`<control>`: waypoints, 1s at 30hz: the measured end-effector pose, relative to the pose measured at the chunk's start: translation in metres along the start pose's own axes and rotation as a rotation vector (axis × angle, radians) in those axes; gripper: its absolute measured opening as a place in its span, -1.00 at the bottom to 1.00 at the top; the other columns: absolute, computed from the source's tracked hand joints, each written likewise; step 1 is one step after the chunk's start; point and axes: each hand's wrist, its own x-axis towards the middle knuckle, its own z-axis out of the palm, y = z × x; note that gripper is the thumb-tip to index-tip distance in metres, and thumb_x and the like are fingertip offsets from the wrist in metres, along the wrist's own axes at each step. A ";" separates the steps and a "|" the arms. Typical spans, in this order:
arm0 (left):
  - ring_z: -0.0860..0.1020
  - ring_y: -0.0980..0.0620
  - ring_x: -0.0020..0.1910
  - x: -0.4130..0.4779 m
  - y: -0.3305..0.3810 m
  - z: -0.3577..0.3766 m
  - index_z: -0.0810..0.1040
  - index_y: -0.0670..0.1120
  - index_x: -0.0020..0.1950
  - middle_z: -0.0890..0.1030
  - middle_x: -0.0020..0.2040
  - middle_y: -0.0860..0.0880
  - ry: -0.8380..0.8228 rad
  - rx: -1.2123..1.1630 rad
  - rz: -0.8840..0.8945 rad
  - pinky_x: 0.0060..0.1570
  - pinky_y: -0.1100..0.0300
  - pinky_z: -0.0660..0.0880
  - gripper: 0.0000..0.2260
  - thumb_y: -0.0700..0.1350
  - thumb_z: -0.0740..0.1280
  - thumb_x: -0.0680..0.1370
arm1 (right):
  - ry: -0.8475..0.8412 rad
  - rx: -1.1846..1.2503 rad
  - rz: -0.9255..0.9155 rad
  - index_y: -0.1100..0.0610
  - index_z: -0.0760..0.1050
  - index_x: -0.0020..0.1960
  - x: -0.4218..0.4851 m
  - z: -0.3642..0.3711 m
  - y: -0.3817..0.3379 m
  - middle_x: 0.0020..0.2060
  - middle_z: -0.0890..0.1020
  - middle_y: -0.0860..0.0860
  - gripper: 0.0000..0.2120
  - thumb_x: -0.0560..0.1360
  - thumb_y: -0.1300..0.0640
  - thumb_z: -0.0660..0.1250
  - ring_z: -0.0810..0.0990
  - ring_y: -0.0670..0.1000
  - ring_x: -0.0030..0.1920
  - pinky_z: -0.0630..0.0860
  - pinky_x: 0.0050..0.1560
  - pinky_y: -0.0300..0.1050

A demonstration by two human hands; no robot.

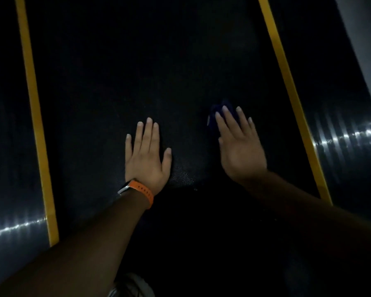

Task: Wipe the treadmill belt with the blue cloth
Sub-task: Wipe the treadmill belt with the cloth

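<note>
1. The belt (159, 71) runs from 6 to 12 o'clock, with the left strip (33, 116) at 9 and the right strip (287, 82) at 3.
2. The left hand (146, 159) lies flat on the belt, with the right hand (240, 151) at its 3 o'clock, apart.
3. The cloth (223, 110) lies under the right hand (poking out toward 12).

light: very dim, most of the scene dark | left side rail (9, 146): dark, glossy, white glints low down | right side rail (334, 99): dark, streaky white glints | yellow stripes (35, 125): one along each rail's inner edge | top right: pale grey surface (366, 28), floor or wall unclear
</note>
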 end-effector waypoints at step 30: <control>-0.01 -0.01 0.65 -0.028 -0.064 -0.009 0.12 -0.09 0.65 0.09 0.67 -0.04 0.036 0.009 -0.092 0.59 -0.15 0.01 -0.41 0.12 0.05 0.66 | -0.275 -0.118 -0.911 0.03 0.00 0.61 -0.010 0.027 -0.070 0.60 0.02 0.00 -0.34 0.56 0.08 0.15 -0.09 0.13 0.59 -0.03 0.54 0.19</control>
